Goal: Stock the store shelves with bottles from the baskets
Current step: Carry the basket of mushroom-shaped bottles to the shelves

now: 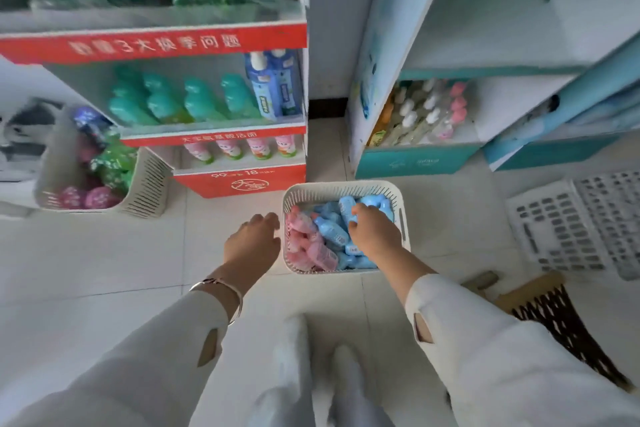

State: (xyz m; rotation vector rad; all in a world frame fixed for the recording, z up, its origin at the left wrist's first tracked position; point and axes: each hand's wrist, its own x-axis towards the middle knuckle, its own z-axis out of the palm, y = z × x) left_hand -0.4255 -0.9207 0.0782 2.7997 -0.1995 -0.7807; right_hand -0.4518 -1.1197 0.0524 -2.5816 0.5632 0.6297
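A white slotted basket [341, 188] stands on the tiled floor in front of me, filled with pink bottles [304, 243] on its left and blue bottles [332, 230] on its right. My right hand [372, 230] reaches into the basket and its fingers curl round a blue bottle [346, 206] at the far side. My left hand [254, 241] hovers just outside the basket's left wall with loosely bent fingers, holding nothing. The red shelf unit [239, 180] stands beyond, carrying green, blue and pink-capped bottles.
A second white basket [145, 184] with purple, green and pink packs sits at the left. A teal shelf unit [415, 159] with clear and pink-capped bottles stands at the right. Flat white crates [571, 225] and a woven stool [554, 315] lie on the floor at the right.
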